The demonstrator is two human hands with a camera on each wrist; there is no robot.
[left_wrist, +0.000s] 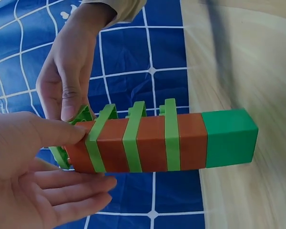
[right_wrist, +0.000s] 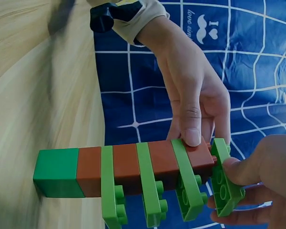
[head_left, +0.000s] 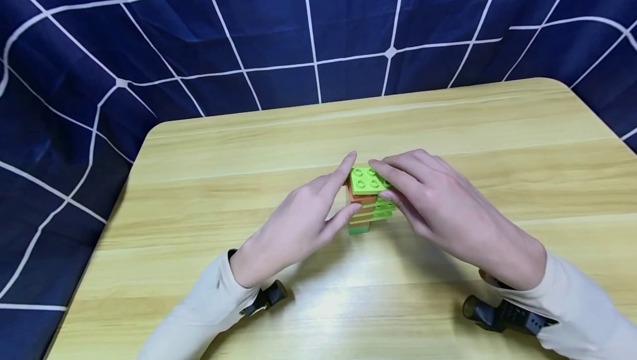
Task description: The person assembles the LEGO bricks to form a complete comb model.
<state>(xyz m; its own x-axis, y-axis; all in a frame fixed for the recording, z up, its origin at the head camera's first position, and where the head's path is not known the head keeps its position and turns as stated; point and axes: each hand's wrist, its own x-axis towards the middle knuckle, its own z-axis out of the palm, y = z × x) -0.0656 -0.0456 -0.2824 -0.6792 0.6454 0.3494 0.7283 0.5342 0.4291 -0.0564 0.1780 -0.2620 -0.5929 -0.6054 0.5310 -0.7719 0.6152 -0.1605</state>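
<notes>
A tower of toy building bricks stands upright on the table, with a dark green brick (left_wrist: 231, 138) at its foot. Above that, brown bricks (right_wrist: 126, 164) alternate with lime green plates (right_wrist: 152, 186) that stick out to the right. My left hand (head_left: 303, 213) holds the topmost brown brick (left_wrist: 81, 157) between thumb and fingers. At the top, my right hand (head_left: 443, 205) pinches another lime plate (head_left: 367, 181) by its right end. In the right wrist view this plate is slightly tilted, and the brown brick's studs show in a narrow gap beneath it.
The light wooden table (head_left: 224, 205) spreads around the tower. Behind its far edge hangs a dark blue cloth (head_left: 278, 34) with white lines. A black wrist camera (head_left: 271, 295) sits under the left sleeve, another black device (head_left: 502, 316) under the right.
</notes>
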